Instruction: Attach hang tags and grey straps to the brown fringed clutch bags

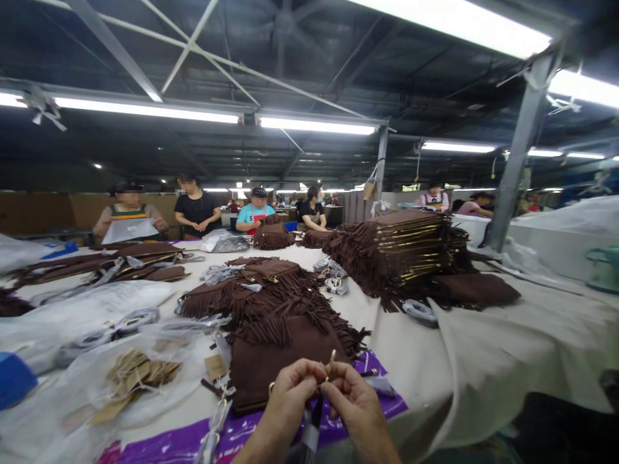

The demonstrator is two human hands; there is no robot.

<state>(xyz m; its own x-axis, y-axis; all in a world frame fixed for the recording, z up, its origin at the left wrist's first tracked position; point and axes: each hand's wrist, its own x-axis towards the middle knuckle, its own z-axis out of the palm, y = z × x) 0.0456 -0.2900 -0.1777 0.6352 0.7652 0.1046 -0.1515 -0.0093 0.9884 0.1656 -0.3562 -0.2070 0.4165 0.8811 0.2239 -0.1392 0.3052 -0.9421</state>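
Observation:
A gold-coloured metal clasp (331,362) is pinched between the fingertips of my left hand (289,401) and my right hand (356,405). Both hands are closed and nearly meet around it. Below them a dark strap (315,419), partly in clear wrapping, hangs between the palms. Just beyond my hands lies a dark brown bag (280,351), flat on the table, its lower right part hidden behind my fingers. Purple printed plastic (174,446) is spread under my wrists. To the left rests another wrapped strap with a metal hook (215,428).
Fringed brown bags (271,283) lie ahead, with a tall stack of bags (411,248) at the right. Tan tags (140,377) sit in clear plastic on the left. Wrapped straps (420,313) lie about. Several people stand across the table. A metal post (515,161) rises at the right.

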